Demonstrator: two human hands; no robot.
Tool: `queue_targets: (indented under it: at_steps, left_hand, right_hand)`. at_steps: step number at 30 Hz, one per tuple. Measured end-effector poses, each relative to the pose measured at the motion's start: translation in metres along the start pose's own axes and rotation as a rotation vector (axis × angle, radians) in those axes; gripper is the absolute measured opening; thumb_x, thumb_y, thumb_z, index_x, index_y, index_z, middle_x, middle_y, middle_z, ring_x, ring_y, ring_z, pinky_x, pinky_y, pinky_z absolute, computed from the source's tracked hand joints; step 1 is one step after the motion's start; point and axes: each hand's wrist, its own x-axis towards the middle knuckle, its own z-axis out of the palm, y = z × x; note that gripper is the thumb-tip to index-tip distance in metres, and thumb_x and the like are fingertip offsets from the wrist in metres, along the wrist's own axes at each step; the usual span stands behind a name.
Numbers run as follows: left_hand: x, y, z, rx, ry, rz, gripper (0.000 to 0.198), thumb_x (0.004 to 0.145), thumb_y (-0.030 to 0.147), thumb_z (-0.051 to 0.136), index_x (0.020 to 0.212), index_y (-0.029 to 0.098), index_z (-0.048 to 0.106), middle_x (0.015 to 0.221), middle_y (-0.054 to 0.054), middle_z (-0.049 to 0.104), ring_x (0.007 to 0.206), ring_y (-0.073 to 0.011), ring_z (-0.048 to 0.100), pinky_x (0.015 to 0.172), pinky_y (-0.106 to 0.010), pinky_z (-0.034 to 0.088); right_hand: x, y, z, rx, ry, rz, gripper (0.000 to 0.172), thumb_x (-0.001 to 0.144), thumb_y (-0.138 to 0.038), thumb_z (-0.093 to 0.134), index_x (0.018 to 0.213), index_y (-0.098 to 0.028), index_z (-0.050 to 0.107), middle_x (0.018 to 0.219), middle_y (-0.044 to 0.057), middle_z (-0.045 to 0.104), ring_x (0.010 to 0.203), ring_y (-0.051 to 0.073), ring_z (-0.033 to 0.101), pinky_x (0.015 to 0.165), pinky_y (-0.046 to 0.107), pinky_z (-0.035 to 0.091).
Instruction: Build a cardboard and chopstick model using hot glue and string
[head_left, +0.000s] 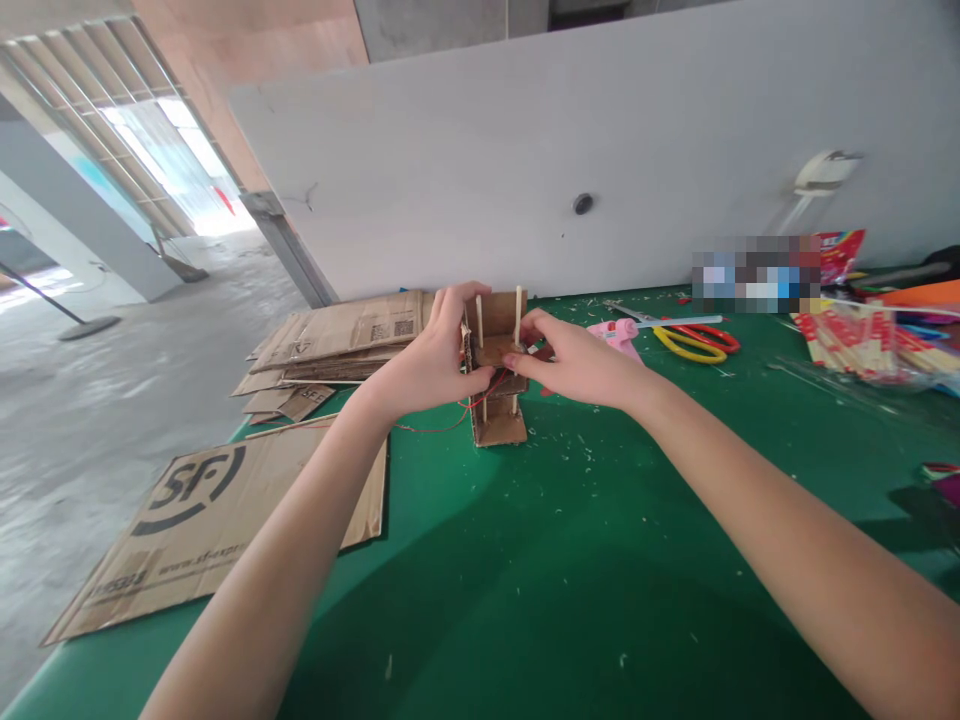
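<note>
A small tiered cardboard structure (501,428) with pale wooden sticks as posts stands upright on the green table. My left hand (450,355) grips its left side, fingers over the upper edge and thumb at the middle tier. On the other side, my right hand (562,355) is closed with thumb and fingertips at the middle tier, near a post. Whether something small sits between those right fingertips is hidden. A thin red wire (435,430) trails from the structure to the left across the table.
Flattened cardboard (352,325) is stacked at the back left, with a printed sheet of cardboard (285,490) in front. To the right lie a pink glue gun (619,335), red-and-yellow scissors (694,342) and bundled sticks (855,340). A white board (487,180) rises behind the green table (525,600).
</note>
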Motion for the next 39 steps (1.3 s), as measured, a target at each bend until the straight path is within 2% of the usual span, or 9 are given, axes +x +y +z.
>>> queue_targets:
  at_steps: [3,8,14,20,26,30,32,35,39]
  left_hand:
    - [0.000,-0.001,0.001,-0.017,0.002,0.002,0.067,0.074,0.022,0.066,0.132,0.022,0.032,0.107,-0.009,0.056,0.105,-0.0256,0.057,0.090,-0.044,0.052]
    - [0.001,-0.004,0.000,-0.001,0.035,-0.041,0.044,0.088,0.027,0.052,0.128,0.022,0.034,0.109,-0.009,0.054,0.107,-0.0243,0.054,0.095,-0.047,0.049]
    - [0.002,-0.005,0.001,0.013,0.041,-0.041,0.049,0.085,0.022,0.053,0.130,0.023,0.033,0.117,-0.010,0.048,0.104,-0.0232,0.052,0.097,-0.047,0.046]
    - [0.000,-0.002,0.002,0.058,0.041,-0.065,0.052,0.084,0.019,0.052,0.132,0.024,0.034,0.124,-0.010,0.045,0.085,-0.0160,0.053,0.082,-0.039,0.051]
    - [-0.001,-0.003,0.001,0.109,0.051,-0.042,0.053,0.083,0.017,0.051,0.133,0.026,0.036,0.128,-0.010,0.043,0.098,-0.0194,0.054,0.083,-0.036,0.053]
    - [0.000,-0.001,0.000,0.157,0.057,-0.053,0.058,0.080,0.015,0.053,0.135,0.026,0.037,0.132,-0.011,0.043,0.112,-0.0239,0.052,0.079,-0.033,0.054]
    - [0.000,0.002,0.000,0.198,0.082,-0.057,0.061,0.078,0.014,0.054,0.136,0.024,0.038,0.133,-0.011,0.044,0.118,-0.0256,0.050,0.082,-0.034,0.054]
    - [0.002,0.006,0.000,0.273,0.142,-0.051,0.063,0.074,0.011,0.056,0.135,0.020,0.040,0.135,-0.012,0.047,0.125,-0.0265,0.047,0.098,-0.039,0.049]
    - [0.004,0.012,0.001,0.350,0.213,-0.074,0.049,0.075,0.011,0.057,0.124,0.016,0.050,0.124,-0.011,0.057,0.117,-0.0240,0.054,0.101,-0.038,0.046]
  right_hand:
    - [-0.001,-0.003,0.001,-0.015,-0.002,-0.007,0.031,0.085,-0.049,0.059,0.102,-0.022,0.057,0.109,0.007,0.066,0.083,0.019,0.063,0.063,0.031,0.046]
    - [-0.003,-0.011,0.005,-0.075,-0.057,0.047,0.022,0.086,-0.041,0.060,0.095,-0.021,0.057,0.100,0.007,0.068,0.076,0.018,0.062,0.062,0.032,0.045]
    - [-0.003,-0.012,0.006,-0.080,-0.070,0.033,0.021,0.085,-0.041,0.060,0.091,-0.021,0.056,0.101,0.007,0.068,0.076,0.018,0.062,0.062,0.032,0.045]
    - [-0.002,-0.007,0.006,-0.098,-0.104,0.050,0.020,0.085,-0.039,0.060,0.094,-0.021,0.058,0.098,0.006,0.068,0.074,0.018,0.062,0.063,0.033,0.044]
    - [-0.002,-0.004,0.004,-0.112,-0.156,0.041,0.027,0.085,-0.041,0.060,0.102,-0.020,0.061,0.102,0.007,0.069,0.085,0.021,0.065,0.070,0.034,0.046]
    - [-0.001,-0.004,0.002,-0.087,-0.093,-0.019,0.025,0.090,-0.038,0.053,0.107,-0.021,0.063,0.111,0.007,0.069,0.093,0.022,0.065,0.076,0.034,0.048]
    - [-0.001,-0.003,0.002,-0.065,-0.060,-0.053,0.026,0.090,-0.037,0.054,0.109,-0.022,0.062,0.115,0.007,0.068,0.094,0.022,0.065,0.078,0.035,0.049]
    - [-0.001,-0.001,0.002,-0.070,-0.086,-0.097,0.032,0.081,-0.035,0.065,0.110,-0.021,0.061,0.117,0.007,0.066,0.098,0.023,0.064,0.082,0.035,0.049]
    - [0.001,0.004,0.004,-0.102,-0.106,-0.117,0.033,0.076,-0.029,0.069,0.106,-0.018,0.060,0.117,0.008,0.064,0.103,0.024,0.061,0.086,0.037,0.049]
